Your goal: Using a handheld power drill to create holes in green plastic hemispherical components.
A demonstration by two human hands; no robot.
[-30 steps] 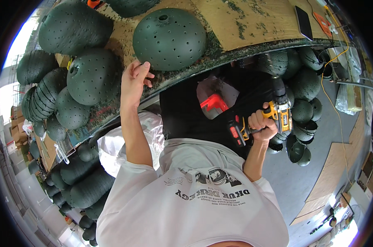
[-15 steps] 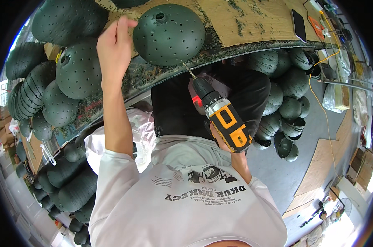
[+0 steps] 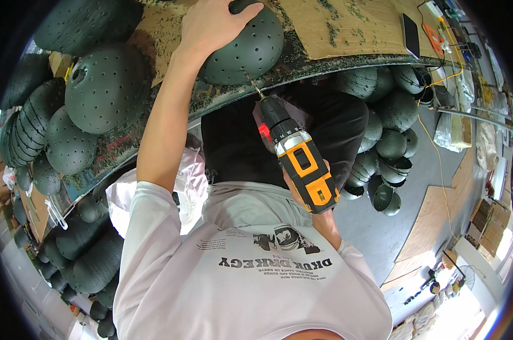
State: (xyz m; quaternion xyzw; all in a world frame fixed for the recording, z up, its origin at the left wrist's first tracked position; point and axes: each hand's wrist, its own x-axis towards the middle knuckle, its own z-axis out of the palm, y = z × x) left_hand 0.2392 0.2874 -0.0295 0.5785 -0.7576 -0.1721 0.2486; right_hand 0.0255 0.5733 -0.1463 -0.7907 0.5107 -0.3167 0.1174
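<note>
A dark green, hollow-looking dome (image 3: 251,51) dotted with small holes sits at the near edge of the workbench. My left hand (image 3: 214,25) lies over its top and grips it, thumb stretched to the right; some fingertips run out of the frame. In my right hand (image 3: 291,186), mostly hidden beneath the tool, is a yellow and black cordless drill (image 3: 304,164). Its thin bit (image 3: 253,84) points away from me and meets the dome's lower near side; whether it has entered the surface I cannot tell.
More perforated domes (image 3: 106,88) stand at the left of the bench. Stacked domes (image 3: 401,110) lie below it on the right. Cardboard (image 3: 347,28) with dark shavings covers the bench, holding a phone (image 3: 410,35). An orange cable (image 3: 437,144) hangs at the right.
My left hand has moved right and away from me, from beside the dome onto its top. The dome has shifted slightly, and the drill bit has come up against its near side.
</note>
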